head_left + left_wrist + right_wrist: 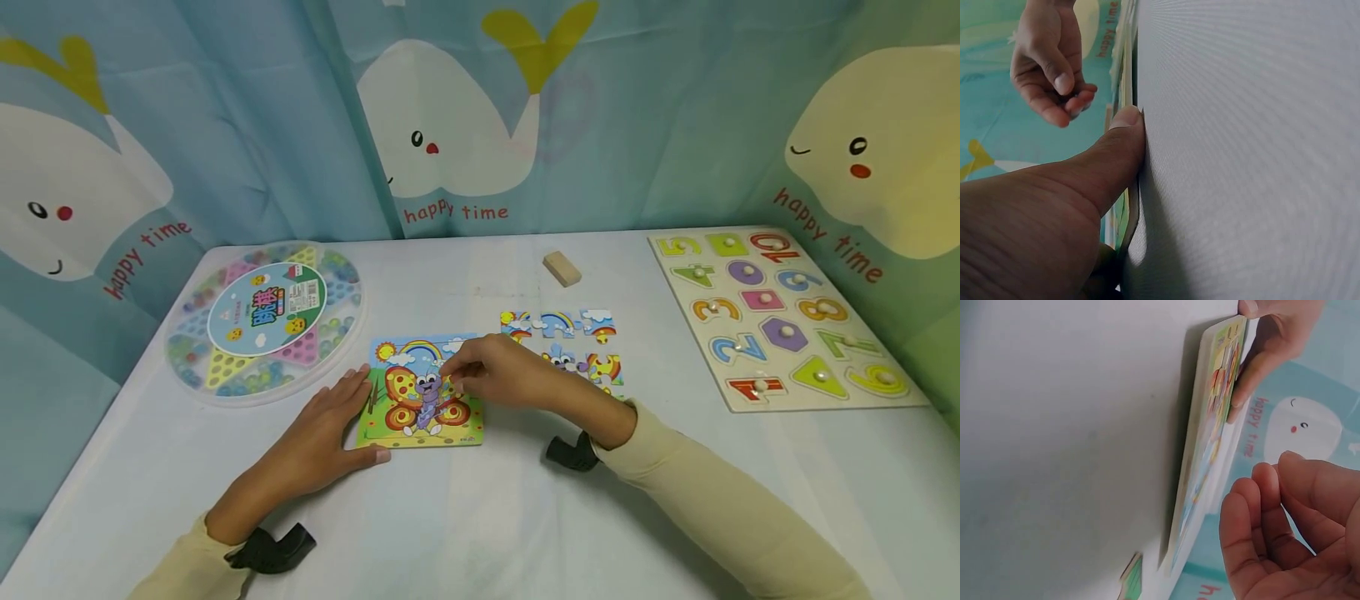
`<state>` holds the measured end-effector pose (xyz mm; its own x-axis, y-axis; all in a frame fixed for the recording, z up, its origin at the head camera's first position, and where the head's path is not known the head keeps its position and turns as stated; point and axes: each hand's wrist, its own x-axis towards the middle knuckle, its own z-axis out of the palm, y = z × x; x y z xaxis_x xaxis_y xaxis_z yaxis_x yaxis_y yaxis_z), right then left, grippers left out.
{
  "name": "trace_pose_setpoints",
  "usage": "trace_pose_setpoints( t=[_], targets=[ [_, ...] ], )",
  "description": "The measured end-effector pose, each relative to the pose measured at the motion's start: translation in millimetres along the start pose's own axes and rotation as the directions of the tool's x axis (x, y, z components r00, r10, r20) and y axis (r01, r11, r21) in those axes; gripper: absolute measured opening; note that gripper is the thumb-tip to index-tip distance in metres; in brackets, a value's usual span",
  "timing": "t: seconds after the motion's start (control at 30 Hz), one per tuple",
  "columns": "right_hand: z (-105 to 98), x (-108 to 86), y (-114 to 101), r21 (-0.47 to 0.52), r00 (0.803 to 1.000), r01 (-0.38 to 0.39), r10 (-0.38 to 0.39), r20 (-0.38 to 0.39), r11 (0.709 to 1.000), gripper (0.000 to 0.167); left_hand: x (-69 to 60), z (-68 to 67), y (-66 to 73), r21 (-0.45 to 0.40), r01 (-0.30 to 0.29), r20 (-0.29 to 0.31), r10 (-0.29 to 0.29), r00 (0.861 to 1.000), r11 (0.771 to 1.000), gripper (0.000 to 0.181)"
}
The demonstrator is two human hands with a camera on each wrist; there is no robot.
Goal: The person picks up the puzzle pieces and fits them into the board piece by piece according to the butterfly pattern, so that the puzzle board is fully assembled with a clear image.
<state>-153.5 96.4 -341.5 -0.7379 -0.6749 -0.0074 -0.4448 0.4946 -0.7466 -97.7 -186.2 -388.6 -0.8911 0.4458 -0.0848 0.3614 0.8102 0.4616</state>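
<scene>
A puzzle board (450, 440) with a butterfly picture lies flat on the table. My left hand (318, 437) rests at its lower left corner, the thumb along the near edge and the fingers by the left edge. In the left wrist view that thumb (1124, 134) touches the board's side. Above the board's right part hovers my right hand (510, 371), its fingers loosely bent. Thumb and fingertips come close together in the right wrist view, and nothing shows between them. Several loose puzzle pieces (557, 323) lie right of the board, partly hidden by the right hand and forearm.
A round Chinese checkers box (266, 308) sits at the back left. On the right lies a number-and-shape peg board (757, 287). A small wooden block (562, 268) is near the back edge. A whale-print curtain (450, 125) hangs behind the white table (480, 533).
</scene>
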Motion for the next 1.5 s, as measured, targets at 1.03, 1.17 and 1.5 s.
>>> trace_pose_setpoints(
  t=[1.03,1.17,1.5],
  targets=[
    [-18.3,-54.8,22.2,0.018,1.0,-0.03,0.03,-0.008,0.999,0.021,0.1,1.0,1.2,-0.012,0.029,0.004,-0.029,1.0,1.0,0.1],
    [-21.6,-66.8,27.8,0.018,0.998,-0.053,0.053,-0.012,0.998,0.021,0.0,0.7,1.7,-0.013,0.036,0.006,-0.035,0.999,0.999,0.101],
    [-37.1,-92.2,37.8,-0.014,0.996,-0.087,0.087,-0.011,0.996,0.022,0.9,1.9,-0.1,-0.007,0.029,0.004,-0.029,1.0,1.0,0.1]
  ],
)
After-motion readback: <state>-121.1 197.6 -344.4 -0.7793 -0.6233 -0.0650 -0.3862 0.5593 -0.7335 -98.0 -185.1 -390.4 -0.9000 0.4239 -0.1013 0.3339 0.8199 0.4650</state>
